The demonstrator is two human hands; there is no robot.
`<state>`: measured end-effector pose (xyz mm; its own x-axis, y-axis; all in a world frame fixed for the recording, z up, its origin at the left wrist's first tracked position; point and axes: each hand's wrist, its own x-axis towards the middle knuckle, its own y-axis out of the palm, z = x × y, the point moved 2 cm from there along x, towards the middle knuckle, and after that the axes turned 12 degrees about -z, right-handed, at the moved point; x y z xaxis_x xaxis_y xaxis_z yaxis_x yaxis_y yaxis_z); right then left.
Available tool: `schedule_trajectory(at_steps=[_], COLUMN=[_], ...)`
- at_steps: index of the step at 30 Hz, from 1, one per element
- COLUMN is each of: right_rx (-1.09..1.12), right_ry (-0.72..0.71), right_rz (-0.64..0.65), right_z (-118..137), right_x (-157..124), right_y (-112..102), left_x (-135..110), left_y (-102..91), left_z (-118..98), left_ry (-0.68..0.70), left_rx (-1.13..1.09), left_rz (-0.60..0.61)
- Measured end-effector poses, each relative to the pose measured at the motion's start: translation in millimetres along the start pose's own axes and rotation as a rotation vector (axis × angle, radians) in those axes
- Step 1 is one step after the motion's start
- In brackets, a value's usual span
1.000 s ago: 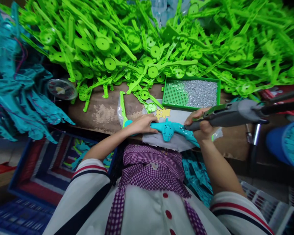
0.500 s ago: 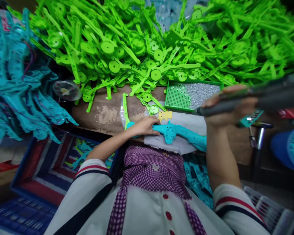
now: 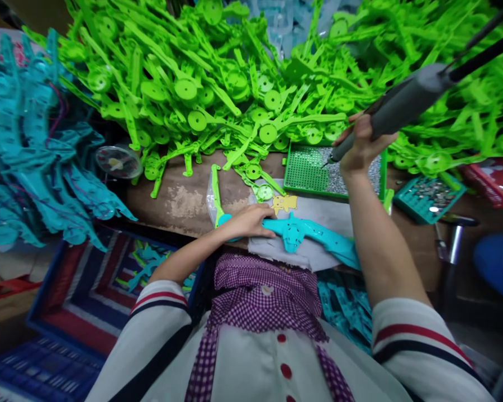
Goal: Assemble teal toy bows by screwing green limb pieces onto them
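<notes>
My left hand (image 3: 248,221) lies fingers-down on the near end of a teal plastic toy part (image 3: 305,234), holding it on a white cloth (image 3: 318,215) at the table's front edge. My right hand (image 3: 360,146) is wrapped round a grey powered screwdriver (image 3: 406,100). The screwdriver's tip points down into a green tray of small silver screws (image 3: 314,170) behind the toy part. The driver's cable runs off to the upper right.
A big heap of bright green plastic parts (image 3: 251,72) fills the back of the table. Teal parts (image 3: 29,162) pile up at the left. A second small teal tray (image 3: 427,195) sits at right, a blue tub (image 3: 501,262) beyond it. Crates stand below left.
My right hand lifted the screwdriver off the teal part and carried it back and up to the screw tray. The left hand stayed on the part.
</notes>
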<state>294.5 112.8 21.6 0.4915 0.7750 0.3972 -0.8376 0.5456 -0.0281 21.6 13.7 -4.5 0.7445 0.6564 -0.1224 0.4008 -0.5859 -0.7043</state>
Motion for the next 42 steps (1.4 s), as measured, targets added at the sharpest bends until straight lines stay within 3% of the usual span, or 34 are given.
schedule_trajectory(at_steps=[9,12,15,18,20,23,27,42], right_rx=[0.069,0.088,0.171,0.308,0.358,0.305,0.257,0.179], right_ry=[-0.060,-0.118,-0.177,-0.163,-0.107,-0.041,0.003,0.075], right_rz=[-0.303,-0.360,-0.403,-0.351,-0.242,-0.110,-0.093,-0.070], right_z=[-8.3,3.8,31.2,69.2,91.6,108.7,105.1,76.7], right_x=[-4.2,-1.0,-3.5,-26.9,-53.8,-95.0,-121.3,-137.4], right_y=[2.6,3.0,-12.4,-41.2,-58.4,-71.0,-67.8,-61.4], left_x=[0.1,0.4,-2.6,-10.3,-16.0,-20.7,-18.8,-16.2], left_y=[-1.0,-0.9,-4.5,-13.3,-19.3,-24.1,-24.1,-26.4], left_z=[-1.7,-1.1,2.5,11.2,18.4,25.4,26.3,20.3], left_ry=[-0.007,0.000,0.002,-0.016,-0.050,-0.070,-0.060,-0.079], left_rx=[-0.008,-0.012,-0.019,-0.013,0.005,0.023,0.013,0.014], left_rz=[0.010,0.009,0.007,-0.033,-0.069,-0.096,-0.096,-0.085])
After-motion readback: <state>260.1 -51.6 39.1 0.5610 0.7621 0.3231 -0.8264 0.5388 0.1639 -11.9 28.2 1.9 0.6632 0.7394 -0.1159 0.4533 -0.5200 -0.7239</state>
